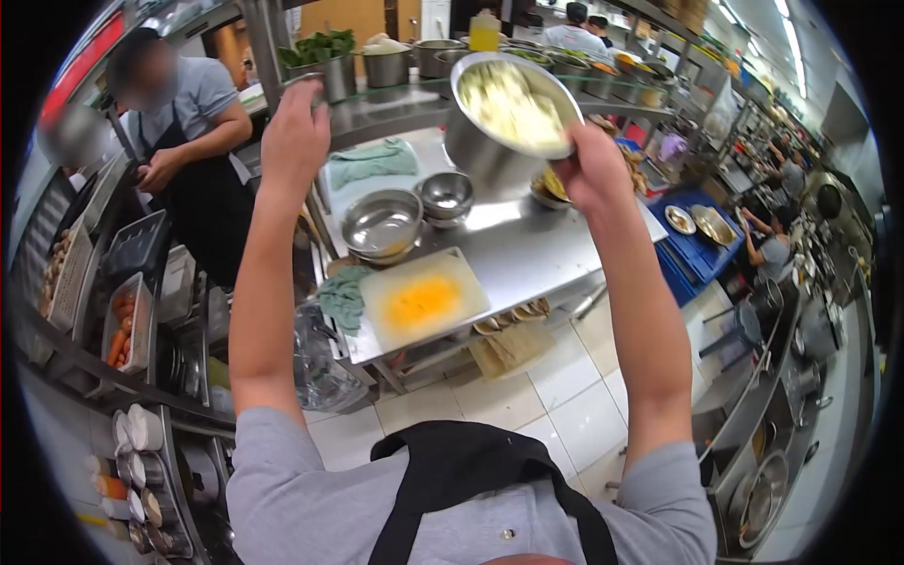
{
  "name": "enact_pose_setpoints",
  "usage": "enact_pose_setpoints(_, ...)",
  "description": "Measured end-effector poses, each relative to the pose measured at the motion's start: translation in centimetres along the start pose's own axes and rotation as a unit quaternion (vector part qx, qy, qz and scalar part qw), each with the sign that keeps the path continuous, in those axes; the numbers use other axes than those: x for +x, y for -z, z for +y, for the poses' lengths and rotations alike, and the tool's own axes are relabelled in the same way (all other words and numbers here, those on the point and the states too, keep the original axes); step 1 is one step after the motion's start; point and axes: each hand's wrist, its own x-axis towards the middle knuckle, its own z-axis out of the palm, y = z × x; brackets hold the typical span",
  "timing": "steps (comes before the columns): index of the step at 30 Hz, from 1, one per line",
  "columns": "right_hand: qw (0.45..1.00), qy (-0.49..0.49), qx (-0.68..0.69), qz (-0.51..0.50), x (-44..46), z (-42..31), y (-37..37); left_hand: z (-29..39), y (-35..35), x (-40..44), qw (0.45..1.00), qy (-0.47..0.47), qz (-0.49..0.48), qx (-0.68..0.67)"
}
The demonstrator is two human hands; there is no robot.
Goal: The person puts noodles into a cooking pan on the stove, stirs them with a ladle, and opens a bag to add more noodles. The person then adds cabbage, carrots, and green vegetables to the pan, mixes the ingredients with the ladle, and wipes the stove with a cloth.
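Pot [492,151] gripped by right hand [593,168], left hand [296,137] half-curled

Floor [504,395], pale tiles, five o'clock; table [546,252], steel, centre; strip lights [791,42], white, ceiling, two o'clock; wooden panel [348,17], brown, eleven o'clock

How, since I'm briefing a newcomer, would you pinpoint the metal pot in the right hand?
Start at the steel worktable. Toward its far side, the right hand grips a deep metal pot by its rim. Unlike the containers lined up on the shelf behind, this one is hand-held and filled with pale yellow pieces.
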Motion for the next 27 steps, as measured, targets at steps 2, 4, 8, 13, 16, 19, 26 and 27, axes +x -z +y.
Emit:
enact_pose_setpoints(2, 0.998, -0.012, 0.003, -0.056, 7.5, 1.4, -5.9, -4.4, -2.1, 4.1, 0.994, -0.055, 0.044, 0.085)
enact_pose_setpoints(4, 1.0, -0.009, -0.002, -0.002, 11.4, 3.0, -12.2, -6.7, -4.0, 6.7, 0.948, 0.096, -0.162, 0.259)
enact_pose_setpoints(8, 0.999, -0.016, 0.023, 0.031, 14.8, 6.0, -19.3, -10.0, -6.9, 6.5, 0.944, 0.062, -0.19, 0.263)
enact_pose_setpoints(13, 0.998, -0.038, -0.013, 0.043, 19.8, 11.3, -19.6, -7.4, -6.8, 5.5, 0.975, 0.062, -0.085, 0.197)
enact_pose_setpoints(16, 0.996, -0.066, -0.028, 0.059, 19.7, 12.4, -18.7, -4.8, -5.8, 5.3, 0.984, 0.065, -0.033, 0.164)
enact_pose_setpoints(19, 0.998, -0.037, -0.048, -0.003, 16.7, 11.0, -17.0, -1.8, -3.2, 4.0, 0.995, -0.024, 0.038, 0.085)
enact_pose_setpoints(26, 0.96, 0.0, -0.227, -0.166, -0.9, 4.7, -3.2, 8.7, -1.6, -5.0, 0.928, -0.22, -0.205, -0.218)
enact_pose_setpoints(27, 0.96, 0.011, -0.248, -0.128, -3.0, 4.8, -0.1, 10.3, -2.8, -6.4, 0.912, -0.233, -0.225, -0.252)
